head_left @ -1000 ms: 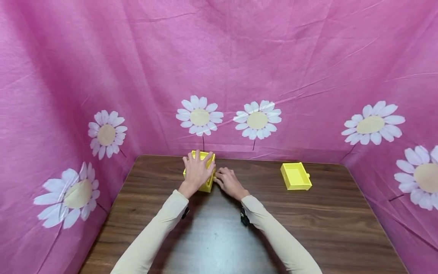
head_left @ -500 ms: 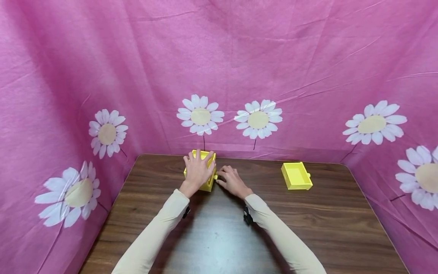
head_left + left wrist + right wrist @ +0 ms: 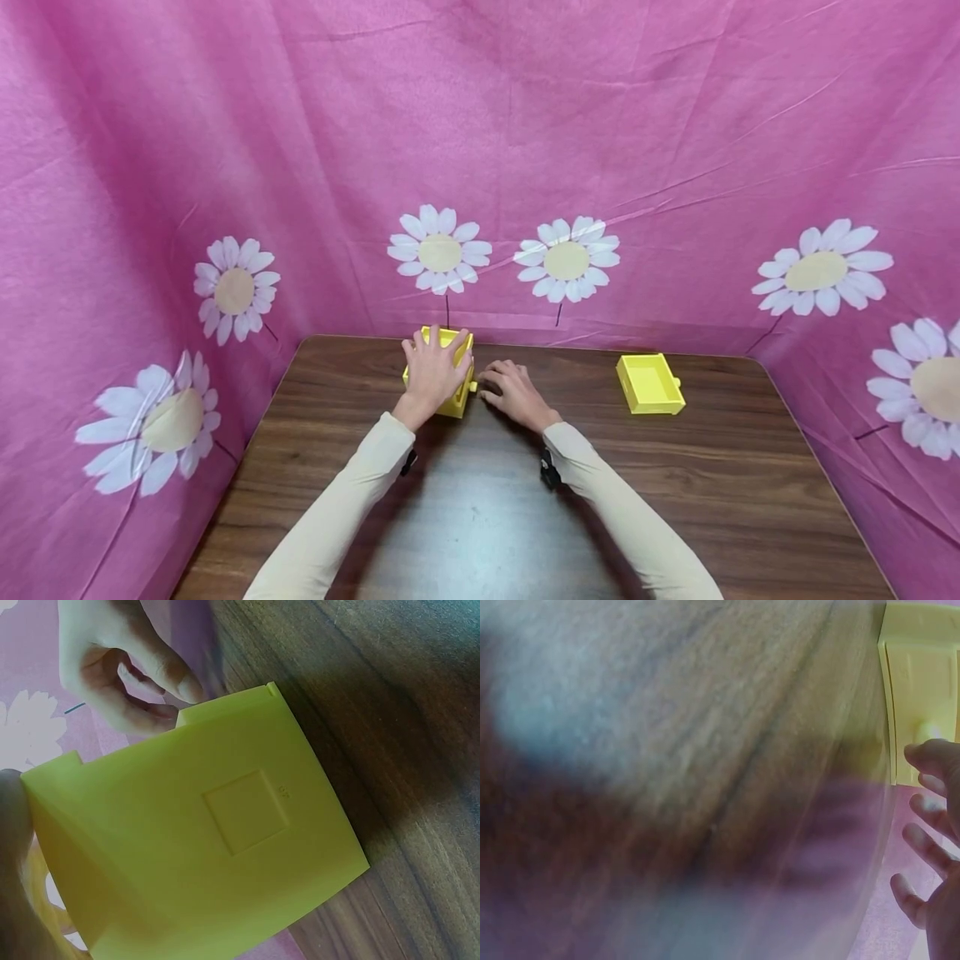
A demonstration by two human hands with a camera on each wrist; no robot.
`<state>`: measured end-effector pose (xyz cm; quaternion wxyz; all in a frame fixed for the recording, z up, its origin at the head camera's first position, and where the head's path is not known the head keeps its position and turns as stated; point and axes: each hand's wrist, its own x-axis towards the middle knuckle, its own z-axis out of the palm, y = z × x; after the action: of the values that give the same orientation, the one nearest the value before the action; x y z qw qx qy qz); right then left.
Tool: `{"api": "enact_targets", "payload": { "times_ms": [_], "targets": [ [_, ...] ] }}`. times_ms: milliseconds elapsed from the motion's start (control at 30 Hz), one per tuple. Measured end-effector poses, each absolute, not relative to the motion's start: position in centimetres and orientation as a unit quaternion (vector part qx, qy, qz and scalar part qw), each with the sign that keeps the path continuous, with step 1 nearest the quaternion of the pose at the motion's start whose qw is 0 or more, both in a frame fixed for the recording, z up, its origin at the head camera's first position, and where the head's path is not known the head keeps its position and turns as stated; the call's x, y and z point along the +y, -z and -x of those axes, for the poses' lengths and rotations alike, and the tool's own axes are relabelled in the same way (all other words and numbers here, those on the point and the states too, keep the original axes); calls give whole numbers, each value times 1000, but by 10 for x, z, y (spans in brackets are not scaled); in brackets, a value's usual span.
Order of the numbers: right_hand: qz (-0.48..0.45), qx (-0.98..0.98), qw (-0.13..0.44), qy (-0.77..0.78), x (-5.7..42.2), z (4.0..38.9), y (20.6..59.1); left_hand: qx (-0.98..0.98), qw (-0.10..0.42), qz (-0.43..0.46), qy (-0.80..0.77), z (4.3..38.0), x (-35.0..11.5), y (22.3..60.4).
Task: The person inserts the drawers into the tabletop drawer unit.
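Observation:
In the head view a yellow box (image 3: 452,407) with a small round knob (image 3: 473,387) on its right face stands near the table's back edge. My left hand (image 3: 432,375) rests over its top with fingers spread, the thumb by the right edge. The left wrist view shows the box's plain near wall (image 3: 240,814) with a square recess. Just right of the knob, my right hand (image 3: 517,395) hovers with loosely bent fingers and nothing between them. In the right wrist view its fingertips overlap the lower part of the panel (image 3: 922,682) that bears the knob.
A yellow open-topped drawer (image 3: 649,385) with a knob on its right side sits farther right on the brown wooden table (image 3: 720,492). Pink cloth (image 3: 495,125) printed with white daisies hangs behind and along both sides.
My right hand has let go of the knob and drawn back slightly to the right, so the knob now shows. The left hand keeps its place on the box.

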<state>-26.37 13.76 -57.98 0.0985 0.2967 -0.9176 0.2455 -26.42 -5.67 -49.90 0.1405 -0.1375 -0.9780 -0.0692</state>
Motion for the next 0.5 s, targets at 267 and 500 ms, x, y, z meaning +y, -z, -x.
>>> {"api": "enact_targets", "payload": {
  "times_ms": [267, 500],
  "targets": [
    [-294, -925, 94, -223, 144, 265, 578, -979, 133, 136, 67, 265, -56, 498],
    [-300, -923, 103, -218, 148, 266, 577, -981, 128, 132, 61, 265, -56, 498]
  ]
}}
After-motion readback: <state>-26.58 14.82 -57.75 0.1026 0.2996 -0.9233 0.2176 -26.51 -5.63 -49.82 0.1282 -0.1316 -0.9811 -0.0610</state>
